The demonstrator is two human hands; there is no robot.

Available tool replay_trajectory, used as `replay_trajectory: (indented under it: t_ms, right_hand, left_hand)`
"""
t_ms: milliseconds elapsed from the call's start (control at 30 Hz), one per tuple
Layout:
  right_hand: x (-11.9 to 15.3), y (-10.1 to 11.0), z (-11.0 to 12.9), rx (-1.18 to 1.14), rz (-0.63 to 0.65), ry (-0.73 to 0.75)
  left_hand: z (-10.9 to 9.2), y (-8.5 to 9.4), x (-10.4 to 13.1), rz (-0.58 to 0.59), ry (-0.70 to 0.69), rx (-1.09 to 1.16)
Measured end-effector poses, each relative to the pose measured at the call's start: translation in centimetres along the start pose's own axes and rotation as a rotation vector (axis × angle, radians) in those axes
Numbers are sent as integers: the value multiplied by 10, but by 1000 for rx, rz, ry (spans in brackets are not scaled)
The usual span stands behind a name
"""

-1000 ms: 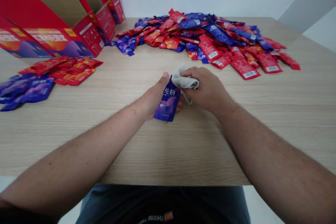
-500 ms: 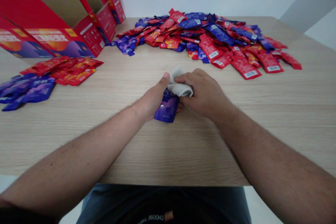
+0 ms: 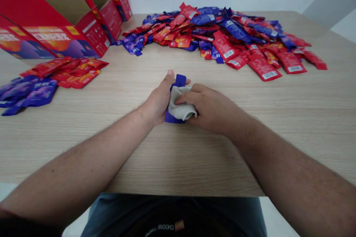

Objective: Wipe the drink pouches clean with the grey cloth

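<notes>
My left hand holds a purple pouch above the table, its fingers behind the pouch and its thumb along the left edge. The pouch's narrow top tab points away from me. In my right hand is a folded pale grey cloth, pressed flat against the pouch's front. The cloth hides most of the pouch's printed face. Only the pouch's tab and lower edge show past it.
A large heap of red and purple pouches lies at the back of the table. Red open boxes stand at the far left. In front of them are smaller piles of red pouches and purple pouches.
My right hand has moved the cloth from the pouch's upper part down over its middle and lower front. The top tab has come into sight. My left hand keeps its hold.
</notes>
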State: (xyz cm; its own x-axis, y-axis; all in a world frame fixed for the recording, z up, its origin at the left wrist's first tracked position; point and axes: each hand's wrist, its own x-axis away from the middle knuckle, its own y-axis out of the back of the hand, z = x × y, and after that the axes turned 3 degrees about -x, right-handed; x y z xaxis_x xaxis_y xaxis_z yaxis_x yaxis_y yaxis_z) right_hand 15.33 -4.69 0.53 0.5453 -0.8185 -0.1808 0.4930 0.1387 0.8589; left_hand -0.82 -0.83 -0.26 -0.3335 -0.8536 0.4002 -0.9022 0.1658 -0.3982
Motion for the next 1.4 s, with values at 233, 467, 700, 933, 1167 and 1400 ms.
replay_trajectory:
  t_ms: [233, 467, 700, 933, 1167, 1400]
  right_hand:
    - [0, 3, 10, -65, 185, 59]
    - [5, 20, -24, 10, 77, 11]
    - [1, 11, -29, 22, -132, -11]
    - [3, 10, -16, -113, 198, 68]
    - [2, 7, -20, 23, -91, -67]
    - [5, 10, -8, -92, 242, 42]
  left_hand:
    - [1, 1, -2, -95, -40, -23]
    - [0, 2, -7, -76, -68, -83]
    - [1, 7, -11, -134, -104, -117]
    - [0, 10, -12, -116, -112, -171]
    - [2, 9, -13, -153, -161, -243]
    - [-1, 8, -10, -168, -173, -304]
